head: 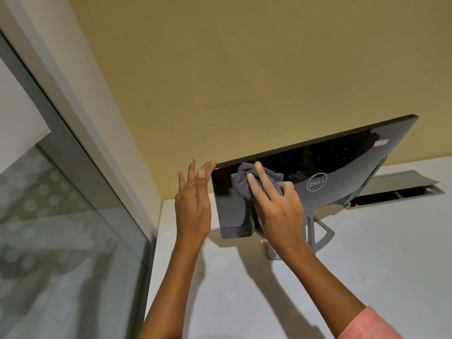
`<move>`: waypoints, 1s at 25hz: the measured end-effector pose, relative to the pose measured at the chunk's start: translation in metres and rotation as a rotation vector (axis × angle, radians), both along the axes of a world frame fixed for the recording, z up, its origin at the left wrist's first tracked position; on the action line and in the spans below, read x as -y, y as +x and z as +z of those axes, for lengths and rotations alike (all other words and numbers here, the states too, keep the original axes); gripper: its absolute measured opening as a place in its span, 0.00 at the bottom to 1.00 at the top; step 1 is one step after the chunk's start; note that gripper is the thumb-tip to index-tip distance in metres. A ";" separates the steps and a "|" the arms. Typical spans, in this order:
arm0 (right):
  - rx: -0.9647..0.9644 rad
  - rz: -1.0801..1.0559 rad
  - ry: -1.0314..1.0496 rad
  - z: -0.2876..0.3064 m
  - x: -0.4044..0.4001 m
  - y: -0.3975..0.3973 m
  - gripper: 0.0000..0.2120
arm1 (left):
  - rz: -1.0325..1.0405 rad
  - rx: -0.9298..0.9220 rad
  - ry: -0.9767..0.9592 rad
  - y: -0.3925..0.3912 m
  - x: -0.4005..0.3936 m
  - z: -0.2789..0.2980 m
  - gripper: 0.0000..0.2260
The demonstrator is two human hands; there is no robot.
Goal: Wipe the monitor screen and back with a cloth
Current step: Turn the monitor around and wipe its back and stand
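Note:
A black monitor [337,162] stands on a white desk with its glossy back toward me, a round silver logo in the middle and its screen hidden. My right hand [276,204] presses a crumpled grey cloth [244,184] flat against the left part of that back. My left hand [194,204] is at the monitor's left edge, fingers spread, with a fingertip touching the top left corner. The monitor rests on a silver stand [320,231].
The white desk [367,265] runs forward from a yellow wall [220,69]. A grey cable hatch [401,189] lies open in the desk behind the monitor on the right. A frosted glass partition [61,228] with a grey frame borders the desk's left side.

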State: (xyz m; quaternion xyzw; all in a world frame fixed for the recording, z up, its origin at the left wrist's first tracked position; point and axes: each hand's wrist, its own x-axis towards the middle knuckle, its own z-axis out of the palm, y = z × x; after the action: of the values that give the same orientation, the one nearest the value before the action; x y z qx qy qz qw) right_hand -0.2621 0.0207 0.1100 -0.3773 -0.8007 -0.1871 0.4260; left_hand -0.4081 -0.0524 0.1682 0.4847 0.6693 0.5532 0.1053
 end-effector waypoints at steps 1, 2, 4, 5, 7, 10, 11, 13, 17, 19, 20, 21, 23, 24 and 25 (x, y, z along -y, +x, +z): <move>0.005 -0.007 -0.041 -0.008 0.002 0.002 0.27 | 0.000 -0.062 0.029 0.001 -0.001 -0.001 0.29; 0.025 -0.001 -0.069 -0.016 0.005 0.002 0.28 | 0.004 -0.111 0.053 0.002 -0.003 -0.003 0.29; 0.098 0.035 -0.072 -0.025 0.012 -0.002 0.28 | 0.026 -0.169 0.080 0.005 -0.003 -0.004 0.30; 0.131 0.060 -0.035 -0.024 0.013 -0.005 0.27 | 0.042 -0.191 0.091 0.006 -0.003 -0.005 0.31; 0.164 0.102 0.090 -0.012 0.009 -0.012 0.23 | 0.085 -0.223 0.097 0.008 -0.004 -0.007 0.32; 0.125 0.075 0.188 0.013 -0.003 -0.011 0.24 | 0.120 -0.259 0.095 0.009 -0.006 -0.005 0.33; 0.093 0.043 0.180 0.019 -0.009 -0.006 0.24 | 0.127 -0.285 0.094 0.011 -0.005 -0.003 0.32; 0.023 -0.037 0.116 0.023 -0.020 0.012 0.24 | 0.167 -0.387 0.057 0.015 -0.005 0.001 0.27; -0.022 -0.123 -0.039 0.007 -0.027 0.040 0.28 | 0.241 -0.703 -0.066 0.025 -0.010 0.011 0.22; 0.017 -0.088 -0.055 -0.004 -0.021 0.040 0.28 | 0.213 -0.783 -0.092 0.031 -0.018 0.014 0.23; 0.044 -0.062 -0.050 -0.007 -0.018 0.038 0.28 | 0.200 -0.795 -0.090 0.034 -0.022 0.015 0.23; 0.067 -0.038 -0.039 -0.009 -0.016 0.035 0.28 | 0.194 -0.795 -0.083 0.037 -0.026 0.015 0.22; 0.090 -0.008 0.010 -0.004 -0.017 0.030 0.27 | 0.193 -0.779 -0.068 0.042 -0.030 0.015 0.22; 0.093 0.002 0.041 0.002 -0.019 0.029 0.26 | 0.190 -0.768 -0.062 0.044 -0.031 0.015 0.22; 0.091 0.010 0.070 0.009 -0.021 0.030 0.26 | 0.184 -0.760 -0.058 0.046 -0.032 0.014 0.22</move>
State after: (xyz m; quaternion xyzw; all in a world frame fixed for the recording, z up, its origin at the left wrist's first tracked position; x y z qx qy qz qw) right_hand -0.2324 0.0421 0.1187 -0.3494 -0.8141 -0.2298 0.4029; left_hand -0.3623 -0.0201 0.1826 0.5897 0.7166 0.3224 -0.1866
